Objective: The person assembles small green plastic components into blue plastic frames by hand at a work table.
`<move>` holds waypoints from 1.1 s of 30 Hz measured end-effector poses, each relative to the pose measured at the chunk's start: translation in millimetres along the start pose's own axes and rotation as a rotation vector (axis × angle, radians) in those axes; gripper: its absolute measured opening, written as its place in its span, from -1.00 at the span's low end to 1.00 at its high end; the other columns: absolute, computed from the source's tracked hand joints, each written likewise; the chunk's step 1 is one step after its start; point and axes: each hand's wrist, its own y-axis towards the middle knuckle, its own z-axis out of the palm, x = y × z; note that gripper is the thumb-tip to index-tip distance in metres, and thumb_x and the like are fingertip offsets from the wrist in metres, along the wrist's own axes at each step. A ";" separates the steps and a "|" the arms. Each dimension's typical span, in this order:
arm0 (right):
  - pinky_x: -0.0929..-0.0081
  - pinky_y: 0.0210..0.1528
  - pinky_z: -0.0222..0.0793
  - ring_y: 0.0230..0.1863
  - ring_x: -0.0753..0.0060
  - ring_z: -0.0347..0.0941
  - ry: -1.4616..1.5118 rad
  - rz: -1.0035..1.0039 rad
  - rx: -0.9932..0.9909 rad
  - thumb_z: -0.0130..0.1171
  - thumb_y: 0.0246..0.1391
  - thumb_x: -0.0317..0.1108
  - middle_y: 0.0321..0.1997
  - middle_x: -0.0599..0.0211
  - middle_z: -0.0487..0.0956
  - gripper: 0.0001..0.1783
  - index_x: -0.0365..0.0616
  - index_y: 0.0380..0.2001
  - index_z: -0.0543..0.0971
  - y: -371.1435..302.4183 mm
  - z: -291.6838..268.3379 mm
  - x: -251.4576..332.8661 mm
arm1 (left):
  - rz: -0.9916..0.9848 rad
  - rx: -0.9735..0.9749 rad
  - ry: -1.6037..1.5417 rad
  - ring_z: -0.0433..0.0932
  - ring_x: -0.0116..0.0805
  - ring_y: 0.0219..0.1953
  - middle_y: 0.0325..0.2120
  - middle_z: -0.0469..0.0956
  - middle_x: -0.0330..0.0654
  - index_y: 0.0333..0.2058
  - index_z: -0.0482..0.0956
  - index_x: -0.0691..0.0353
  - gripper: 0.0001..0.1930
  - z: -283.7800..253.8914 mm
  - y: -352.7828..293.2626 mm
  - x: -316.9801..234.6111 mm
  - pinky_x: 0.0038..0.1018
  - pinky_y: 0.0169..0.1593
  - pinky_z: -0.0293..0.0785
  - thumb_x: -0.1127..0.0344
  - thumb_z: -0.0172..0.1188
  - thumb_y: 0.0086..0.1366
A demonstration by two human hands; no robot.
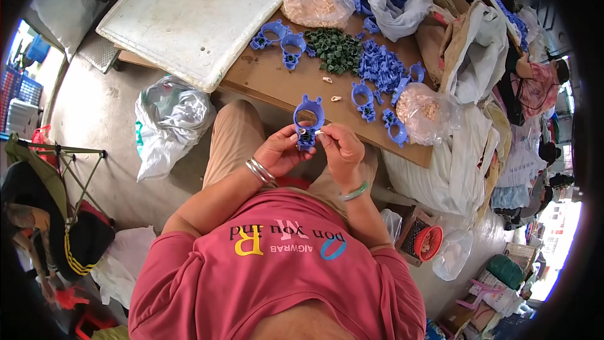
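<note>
Currently, in the head view, holding a blue ring-topped part (309, 128) roughly upright between the beige trouser legs (234, 141), just off the near edge of the brown tabletop (264, 75). Closed around its lower block with the left grip (282, 150), ring clear above. Pinching a small pale piece (318, 132) between thumb and forefinger of the right grip (341, 151), almost shut, just beside that block; too small to tell whether touching it. Wearing silvery bangles (259, 170) on the left wrist, a green bangle (354, 193) on the right, and a dark pink shirt (277, 280).

Spread over the tabletop: a heap of dark green pieces (340, 52) and, directly right of it, a heap of small blue pieces (381, 69). Nearer the person, two loose pale pieces (336, 99). Right of these, more ring-shaped blue parts (363, 108), near a clear bag (428, 110) of pale bits. Farther back, a second bag of pale bits (319, 3) and an open white sack (374, 0) with blue contents. At the left, a large white board (192, 19).
</note>
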 end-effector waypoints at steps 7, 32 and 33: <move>0.47 -0.40 0.38 -0.43 0.24 0.45 -0.211 -0.346 0.125 0.12 -0.17 -0.62 -0.41 0.24 0.51 -0.78 -0.19 -0.35 0.51 -0.3 -1.0 -7.4 | -0.017 -0.012 0.007 0.48 -0.22 -0.25 -0.20 0.44 -0.06 0.05 0.21 0.28 -0.54 0.7 -3.5 2.6 -0.38 -0.20 0.43 0.38 0.06 0.17; 0.39 -0.45 0.33 -0.47 0.19 0.41 -0.221 -0.082 0.135 0.15 -0.17 -0.52 -0.49 0.23 0.47 -0.92 -0.17 -0.49 0.49 -4.1 -1.8 -0.5 | -0.020 0.017 0.012 0.44 -0.20 -0.19 -0.15 0.41 -0.08 0.07 0.20 0.24 -0.51 1.3 -3.5 0.0 -0.32 -0.14 0.39 0.39 0.07 0.15; 0.39 -0.45 0.33 -0.47 0.19 0.41 -0.221 -0.081 0.135 0.15 -0.17 -0.52 -0.49 0.23 0.47 -0.92 -0.17 -0.49 0.49 -3.6 -2.0 0.5 | -0.020 0.017 0.011 0.44 -0.20 -0.19 -0.15 0.41 -0.08 0.07 0.20 0.24 -0.51 0.8 -3.5 0.0 -0.32 -0.14 0.39 0.39 0.07 0.15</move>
